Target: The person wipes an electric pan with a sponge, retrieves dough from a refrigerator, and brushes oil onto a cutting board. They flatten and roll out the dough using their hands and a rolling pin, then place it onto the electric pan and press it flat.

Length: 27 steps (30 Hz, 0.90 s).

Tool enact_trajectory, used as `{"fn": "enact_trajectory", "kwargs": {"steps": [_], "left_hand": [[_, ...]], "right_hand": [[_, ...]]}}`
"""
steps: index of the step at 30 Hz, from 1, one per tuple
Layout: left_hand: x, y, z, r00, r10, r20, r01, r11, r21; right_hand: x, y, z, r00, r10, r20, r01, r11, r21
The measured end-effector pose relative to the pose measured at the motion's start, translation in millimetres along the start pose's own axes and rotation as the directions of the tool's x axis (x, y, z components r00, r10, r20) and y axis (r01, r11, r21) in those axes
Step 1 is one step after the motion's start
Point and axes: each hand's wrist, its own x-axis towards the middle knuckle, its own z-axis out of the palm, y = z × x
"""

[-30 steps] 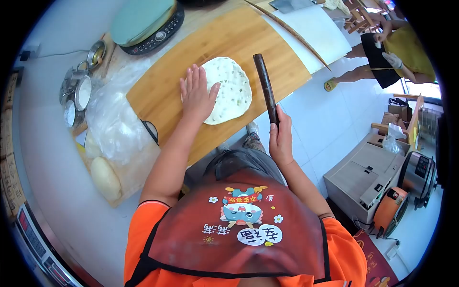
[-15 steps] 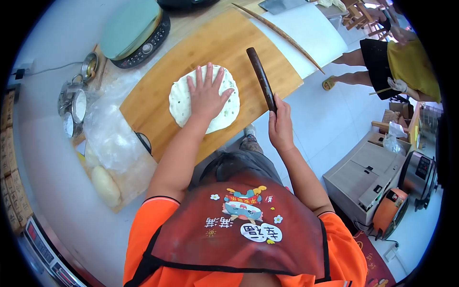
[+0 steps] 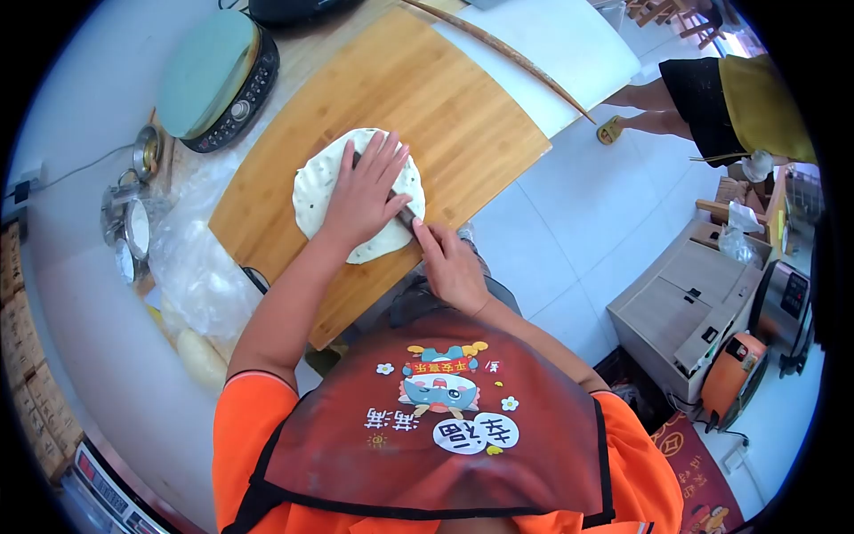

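Observation:
A flat round of dough [image 3: 313, 191] with green flecks lies on the wooden board [image 3: 467, 116]. Across it rests a dark rolling pin [image 3: 406, 216], partly covered by my hands. My left hand [image 3: 363, 200] is spread flat over the pin's middle, fingers stretched out above the dough. At the near end of the pin, my right hand [image 3: 452, 269] has its fingers closed on it, beside the dough's right edge.
A round green-lidded electric griddle [image 3: 209, 76] stands beyond the board's left side. Plastic sheeting [image 3: 200, 271] and metal bowls [image 3: 138, 227] lie at left. A long tapered wooden stick [image 3: 507, 55] crosses the white board [image 3: 569, 53]. Another person [image 3: 703, 107] stands at right.
My right hand has brought the rolling pin left from beside the dough onto it. My left hand, earlier flat on the dough, now lies over the pin.

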Motion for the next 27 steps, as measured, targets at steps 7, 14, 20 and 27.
{"fn": "enact_trajectory", "kwargs": {"steps": [7,14,20,27], "left_hand": [[105,44,29,0.965,0.062,-0.254,-0.085,0.993,-0.078],[44,15,-26,0.928,-0.196,-0.318,0.136,0.970,-0.201],[-51,-32,-19,0.913,-0.360,-0.191,0.361,0.932,-0.028],[-2,-76,10,0.823,-0.525,-0.217,0.559,0.815,0.149]], "right_hand": [[26,18,-40,0.974,0.226,-0.025,-0.223,0.927,-0.301],[47,38,-85,0.996,0.010,-0.090,-0.042,0.932,-0.361],[114,37,-61,0.931,-0.334,0.145,0.364,0.872,-0.328],[201,57,-50,0.841,-0.433,0.324,0.531,0.774,-0.345]]}}
